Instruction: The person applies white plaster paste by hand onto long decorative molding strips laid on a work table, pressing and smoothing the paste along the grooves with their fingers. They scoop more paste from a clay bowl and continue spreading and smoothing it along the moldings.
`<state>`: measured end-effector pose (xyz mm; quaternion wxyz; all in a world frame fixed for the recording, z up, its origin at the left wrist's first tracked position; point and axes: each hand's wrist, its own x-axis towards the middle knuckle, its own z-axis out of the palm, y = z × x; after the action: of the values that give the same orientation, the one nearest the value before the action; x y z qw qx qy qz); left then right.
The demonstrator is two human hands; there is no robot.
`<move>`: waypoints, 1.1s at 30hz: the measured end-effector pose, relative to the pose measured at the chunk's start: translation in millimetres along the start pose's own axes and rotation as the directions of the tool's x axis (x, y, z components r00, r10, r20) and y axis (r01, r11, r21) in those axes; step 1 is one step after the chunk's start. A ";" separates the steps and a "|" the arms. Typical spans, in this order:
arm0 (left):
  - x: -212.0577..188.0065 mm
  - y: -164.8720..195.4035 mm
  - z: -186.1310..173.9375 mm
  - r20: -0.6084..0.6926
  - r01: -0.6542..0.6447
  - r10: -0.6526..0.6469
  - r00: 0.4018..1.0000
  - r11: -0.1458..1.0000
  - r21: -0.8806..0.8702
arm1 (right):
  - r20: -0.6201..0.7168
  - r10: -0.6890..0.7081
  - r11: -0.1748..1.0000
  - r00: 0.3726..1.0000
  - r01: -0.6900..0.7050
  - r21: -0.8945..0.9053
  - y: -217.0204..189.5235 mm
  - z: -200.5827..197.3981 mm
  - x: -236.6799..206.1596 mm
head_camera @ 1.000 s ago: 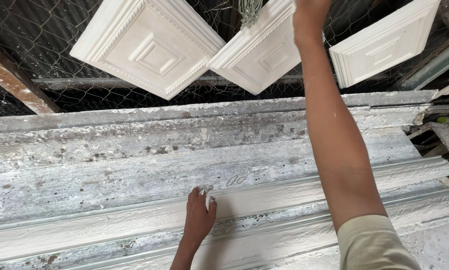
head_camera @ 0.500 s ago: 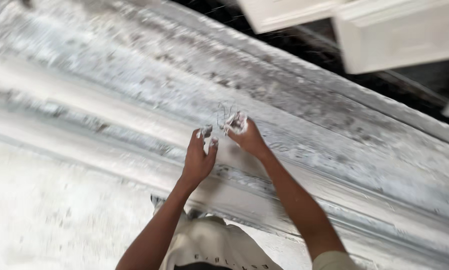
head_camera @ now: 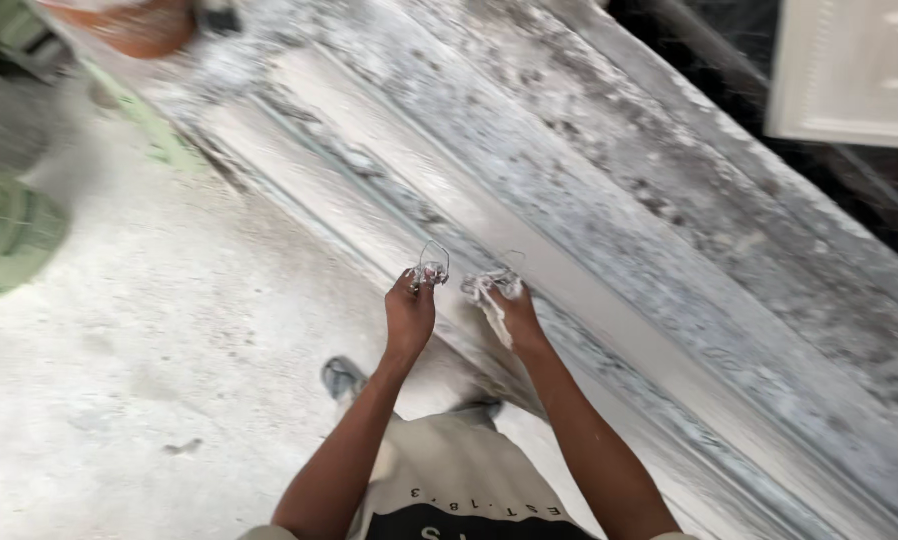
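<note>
Beige shirt (head_camera: 449, 470), dark printed panel

No packages, labels, signs or screens show anywhere in this view.

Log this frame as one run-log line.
left hand: pinching wire loop | right hand: gripping wire end | below: long plaster-caked mould | floor: white dust
</note>
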<state>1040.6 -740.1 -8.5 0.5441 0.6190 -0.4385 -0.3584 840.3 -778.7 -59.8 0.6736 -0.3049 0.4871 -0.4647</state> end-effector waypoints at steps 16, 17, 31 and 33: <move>150.3 -50.4 -255.4 -0.084 0.053 -0.050 0.995 0.998 0.042 | 0.040 -0.126 0.780 0.991 0.124 -0.613 50.1 236.5 104.2; 161.3 -52.7 -257.8 -0.090 0.056 -0.050 0.995 0.996 0.068 | 0.077 -0.131 0.755 0.988 0.150 -0.639 48.5 242.4 111.8; 338.6 -39.2 -265.6 0.001 0.060 -0.062 0.998 0.976 0.209 | 0.025 -0.109 0.851 0.994 0.107 -0.514 9.0 317.7 261.4; 361.6 -40.5 -274.9 -0.029 0.027 -0.021 0.999 0.974 0.227 | -0.189 -0.026 0.884 0.982 -0.066 -0.463 4.1 326.8 280.8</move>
<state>1429.7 -977.8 5.0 0.4711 0.6872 -0.4618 -0.3042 1175.0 -1050.0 -57.1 0.5356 -0.4075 0.6496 -0.3537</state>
